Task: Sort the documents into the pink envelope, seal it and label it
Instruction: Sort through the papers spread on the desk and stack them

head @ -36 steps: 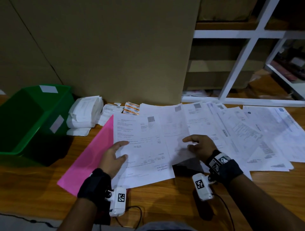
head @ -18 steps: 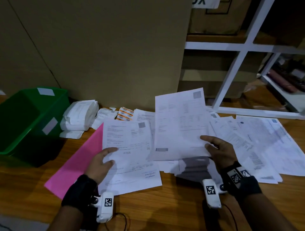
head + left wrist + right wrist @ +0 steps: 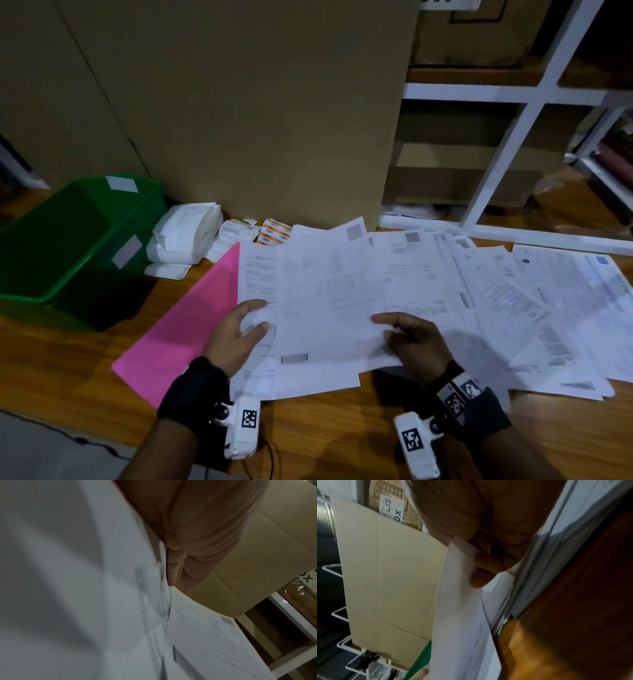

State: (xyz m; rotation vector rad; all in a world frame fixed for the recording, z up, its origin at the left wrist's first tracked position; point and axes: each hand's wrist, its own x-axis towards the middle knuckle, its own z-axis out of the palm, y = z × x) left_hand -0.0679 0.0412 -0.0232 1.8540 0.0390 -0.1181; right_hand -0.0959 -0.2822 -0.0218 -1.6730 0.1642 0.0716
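Observation:
The pink envelope [image 3: 185,329] lies flat on the wooden table [image 3: 325,428], left of centre. A printed sheet [image 3: 257,274] lies on the envelope's right part, and my left hand [image 3: 262,314] rests on it with thumb and fingers spread. My right hand [image 3: 383,327] pinches the lower right edge of a second sheet [image 3: 329,298], which lies across the first one. The right wrist view shows this held sheet [image 3: 458,608] between thumb and fingers [image 3: 479,566]. More documents [image 3: 513,301] are fanned out across the table to the right. In the left wrist view, my left hand [image 3: 180,574] is against blurred paper.
A green bin [image 3: 68,246] stands at the left. Beside it are a stack of folded white papers [image 3: 185,236] and small orange labels [image 3: 274,233]. A tall cardboard box [image 3: 239,102] closes the back. A white shelf frame [image 3: 513,137] stands at back right.
My right hand lifted one sheet out of the spread, carried it left and lowered it over the sheet under my left hand. The left hand stayed on its sheet.

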